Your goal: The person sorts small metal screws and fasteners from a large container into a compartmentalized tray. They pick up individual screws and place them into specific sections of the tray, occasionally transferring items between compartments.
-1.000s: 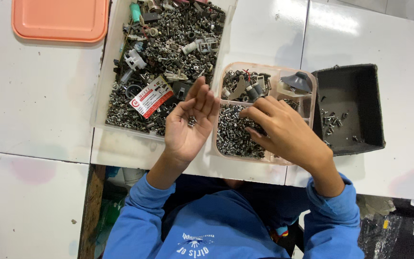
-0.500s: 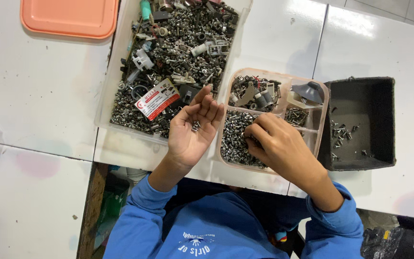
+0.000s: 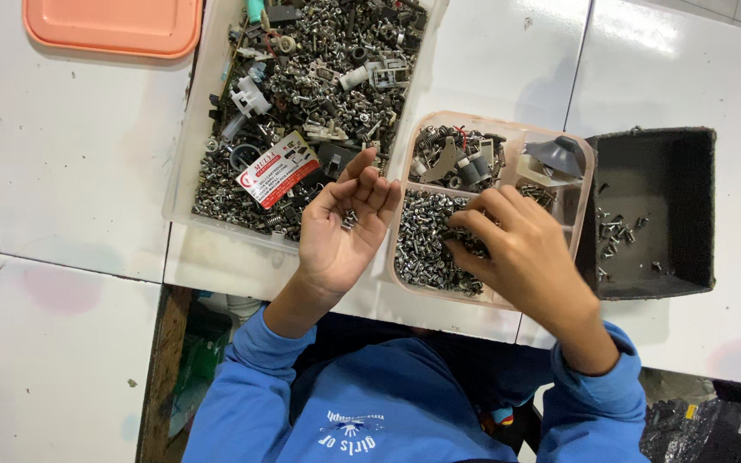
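My left hand [image 3: 340, 236] is held palm up and cupped at the near edge of a large clear tray [image 3: 183, 184] full of mixed screws and small parts. A few small screws [image 3: 349, 221] lie in its fingers. My right hand [image 3: 521, 257] reaches into a divided clear box [image 3: 508, 123], with its fingertips pinched together in the pile of silver screws [image 3: 422, 244] in the near compartment. What the fingertips hold is hidden among those screws.
A black open box [image 3: 705, 214] with a few screws stands to the right of the divided box. An orange lid [image 3: 113, 26] lies at the far left. A red and white card [image 3: 278, 167] rests on the mixed parts. Springs and a grey cone [image 3: 555, 154] fill the far compartments.
My right hand has dropped from beside my left palm into the near compartment's screws. My left hand has stayed cupped. The view has shifted slightly.
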